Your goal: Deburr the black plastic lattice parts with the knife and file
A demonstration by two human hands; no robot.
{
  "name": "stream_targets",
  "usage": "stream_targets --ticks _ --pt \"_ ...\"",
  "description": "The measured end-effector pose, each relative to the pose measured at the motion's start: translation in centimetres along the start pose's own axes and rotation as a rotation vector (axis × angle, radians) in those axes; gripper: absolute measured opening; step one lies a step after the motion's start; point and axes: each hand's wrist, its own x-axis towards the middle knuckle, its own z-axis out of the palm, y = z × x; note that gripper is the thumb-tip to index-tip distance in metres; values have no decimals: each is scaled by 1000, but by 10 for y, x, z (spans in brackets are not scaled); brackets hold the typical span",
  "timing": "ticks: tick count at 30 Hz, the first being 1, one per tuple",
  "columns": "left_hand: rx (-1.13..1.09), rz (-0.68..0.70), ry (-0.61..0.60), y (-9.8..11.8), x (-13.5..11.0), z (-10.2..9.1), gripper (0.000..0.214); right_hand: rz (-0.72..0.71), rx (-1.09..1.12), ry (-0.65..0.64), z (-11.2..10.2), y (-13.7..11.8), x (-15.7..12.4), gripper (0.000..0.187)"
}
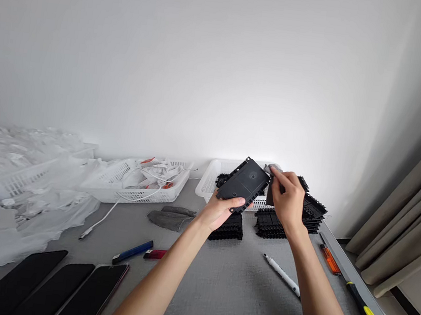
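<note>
1 black panel (pixel 244 183) in tilted left hand (pixel 222 210), gray cloth (pixel 270 196) in right hand (pixel 288 198).

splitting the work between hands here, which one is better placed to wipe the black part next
Probably the right hand: it pinches a grey cloth close to the upper-right edge of the black part, while the left hand is occupied gripping that part.
</note>
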Motion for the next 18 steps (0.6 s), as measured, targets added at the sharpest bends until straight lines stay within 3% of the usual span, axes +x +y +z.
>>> stream_targets --ticks 2,8,13,15,18 --pt "-30 15 14 0 0 3 63 114 76 54 0 4 1 35" --pt "-138 32 68 -8 2 7 52 314 492 -102 15 8 -1 39" --pt "-162 -7 37 -6 1 4 42 485 587 -58 21 13 -3 43" --pt "-58 -52 33 -6 1 4 44 473 586 -74 20 14 -3 43" --pt "69 -63 19 -8 0 6 51 291 397 -89 19 12 -3 38"
